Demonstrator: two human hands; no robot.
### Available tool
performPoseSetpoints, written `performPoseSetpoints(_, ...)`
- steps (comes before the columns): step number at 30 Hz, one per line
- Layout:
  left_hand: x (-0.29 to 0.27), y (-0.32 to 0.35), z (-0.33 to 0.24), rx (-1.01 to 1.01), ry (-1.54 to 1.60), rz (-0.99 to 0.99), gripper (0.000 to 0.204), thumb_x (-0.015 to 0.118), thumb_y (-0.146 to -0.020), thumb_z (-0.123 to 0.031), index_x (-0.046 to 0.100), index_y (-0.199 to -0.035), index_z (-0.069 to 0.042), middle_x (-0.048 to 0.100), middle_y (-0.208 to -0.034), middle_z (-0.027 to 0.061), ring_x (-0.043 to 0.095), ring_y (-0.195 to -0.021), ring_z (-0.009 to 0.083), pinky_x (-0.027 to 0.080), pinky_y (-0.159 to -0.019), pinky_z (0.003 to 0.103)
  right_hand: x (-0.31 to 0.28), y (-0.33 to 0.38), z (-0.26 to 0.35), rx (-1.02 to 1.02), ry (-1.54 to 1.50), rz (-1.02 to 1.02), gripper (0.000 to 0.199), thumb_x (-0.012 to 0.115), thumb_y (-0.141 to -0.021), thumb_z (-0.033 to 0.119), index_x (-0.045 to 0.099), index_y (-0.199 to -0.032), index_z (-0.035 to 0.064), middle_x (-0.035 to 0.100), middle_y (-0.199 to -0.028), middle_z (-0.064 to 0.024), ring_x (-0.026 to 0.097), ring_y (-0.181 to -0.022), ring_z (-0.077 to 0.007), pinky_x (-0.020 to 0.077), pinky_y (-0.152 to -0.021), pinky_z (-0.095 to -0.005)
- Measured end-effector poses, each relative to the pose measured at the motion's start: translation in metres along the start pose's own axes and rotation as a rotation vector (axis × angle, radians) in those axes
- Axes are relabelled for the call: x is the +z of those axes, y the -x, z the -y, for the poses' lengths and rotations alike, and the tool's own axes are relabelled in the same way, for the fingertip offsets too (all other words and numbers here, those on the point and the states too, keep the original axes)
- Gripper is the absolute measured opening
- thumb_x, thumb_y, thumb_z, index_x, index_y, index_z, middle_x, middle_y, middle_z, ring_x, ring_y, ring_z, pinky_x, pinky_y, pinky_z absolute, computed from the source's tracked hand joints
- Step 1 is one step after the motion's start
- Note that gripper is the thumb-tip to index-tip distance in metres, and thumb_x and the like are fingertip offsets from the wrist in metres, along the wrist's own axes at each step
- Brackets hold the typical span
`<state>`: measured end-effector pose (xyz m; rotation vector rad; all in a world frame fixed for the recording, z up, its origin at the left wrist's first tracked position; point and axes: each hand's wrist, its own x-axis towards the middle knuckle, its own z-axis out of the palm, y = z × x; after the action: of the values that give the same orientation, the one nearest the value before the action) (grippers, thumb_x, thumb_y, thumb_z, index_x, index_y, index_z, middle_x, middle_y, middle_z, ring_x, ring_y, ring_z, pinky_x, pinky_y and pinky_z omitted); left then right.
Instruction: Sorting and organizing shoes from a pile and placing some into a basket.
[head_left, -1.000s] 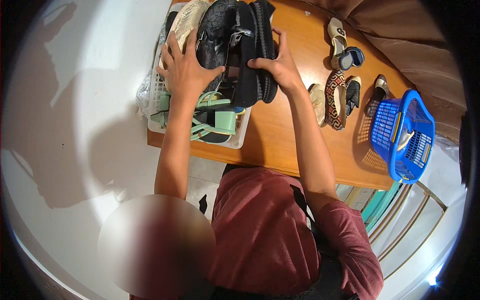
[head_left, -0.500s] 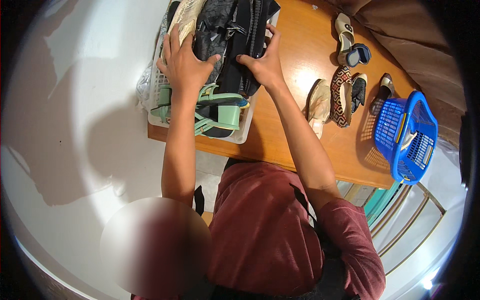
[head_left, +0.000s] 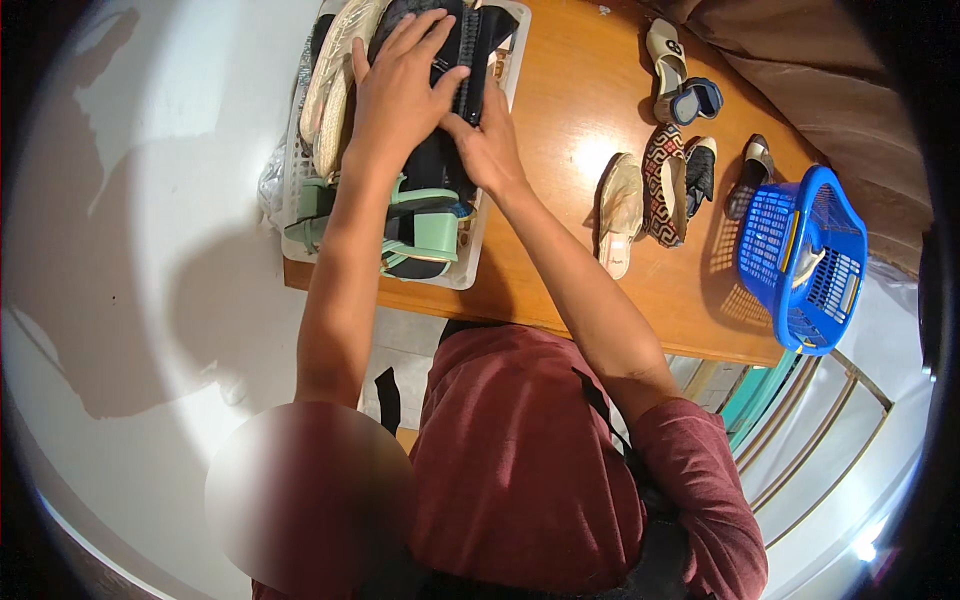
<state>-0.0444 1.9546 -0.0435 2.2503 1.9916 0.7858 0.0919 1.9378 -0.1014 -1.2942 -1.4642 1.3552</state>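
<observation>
A white plastic basket packed with shoes stands at the table's left end. Across the black footwear in its middle lies my left hand, fingers spread and flat, thumb pointing right. Close beside it, my right hand grips a black shoe at the basket's right side, thumb on the inner side and fingers along the outer. Cream woven shoes stand left of my left hand. Light green heeled sandals fill the near end, partly behind my left forearm.
On the wooden table to the right lie a beige slipper, a patterned flat, a cream shoe, a blue-grey shoe and several dark ones. A blue basket sits tilted at the right edge. Brown cloth hangs behind.
My left hand has moved right and farther away, from the cream shoes onto the black footwear. My right hand has shifted left, closer to it. The view has moved slightly.
</observation>
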Motion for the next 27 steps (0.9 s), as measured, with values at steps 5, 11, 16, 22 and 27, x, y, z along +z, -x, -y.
performPoseSetpoints(5, 0.003, -0.006, 0.020, 0.002, 0.164, 0.019, 0.052, 0.077, -0.088, -0.026, 0.065, -0.137, -0.012, 0.061, -0.145, 0.0034, 0.062, -0.127, 0.0308, 0.045, -0.110, 0.039, 0.012, 0.001, 0.003, -0.103, 0.208, -0.059, 0.089, 0.062, -0.099, 0.047, 0.026, -0.156, -0.0112, 0.042, -0.147, -0.0361, 0.041, -0.134, -0.0462, 0.0329, -0.116, -0.0490)
performPoseSetpoints(11, 0.004, -0.005, 0.022, -0.037, 0.274, 0.042, 0.055, 0.079, -0.086, -0.028, 0.065, -0.138, -0.014, 0.062, -0.144, 0.0032, 0.060, -0.129, 0.0329, 0.048, -0.106, 0.039, 0.011, 0.006, 0.006, -0.048, 0.391, -0.151, 0.086, 0.064, -0.097, 0.050, 0.035, -0.155, -0.0065, 0.041, -0.142, -0.0325, 0.042, -0.130, -0.0474, 0.0367, -0.112, -0.0505)
performPoseSetpoints(16, 0.001, 0.010, 0.008, -0.011, 0.027, -0.099, 0.048, 0.080, -0.085, -0.032, 0.071, -0.130, -0.016, 0.065, -0.140, 0.0005, 0.055, -0.135, 0.0310, 0.035, -0.117, 0.048, 0.009, 0.012, 0.004, -0.073, 0.235, -0.204, 0.092, 0.074, -0.090, 0.046, 0.033, -0.154, -0.0059, 0.041, -0.137, -0.0307, 0.046, -0.126, -0.0481, 0.0403, -0.109, -0.0519)
performPoseSetpoints(22, -0.011, 0.043, -0.009, -0.115, 0.006, -0.111, 0.037, 0.079, -0.086, -0.025, 0.075, -0.123, -0.018, 0.065, -0.139, -0.0013, 0.050, -0.138, 0.0280, 0.024, -0.121, 0.056, 0.003, 0.019, 0.007, -0.105, 0.336, -0.262, 0.108, 0.083, -0.080, 0.040, 0.023, -0.157, -0.0048, 0.037, -0.141, -0.0318, 0.039, -0.130, -0.0499, 0.0381, -0.111, -0.0545)
performPoseSetpoints(27, -0.022, 0.072, -0.023, -0.174, 0.016, -0.122, 0.033, 0.076, -0.087, -0.018, 0.077, -0.120, -0.018, 0.049, -0.155, 0.0052, 0.040, -0.146, 0.0315, 0.023, -0.121, 0.058, -0.002, 0.030, 0.006, -0.126, 0.331, -0.227, 0.104, 0.078, -0.086, 0.035, 0.017, -0.161, -0.0016, 0.032, -0.148, -0.0314, 0.033, -0.136, -0.0484, 0.0316, -0.115, -0.0548)
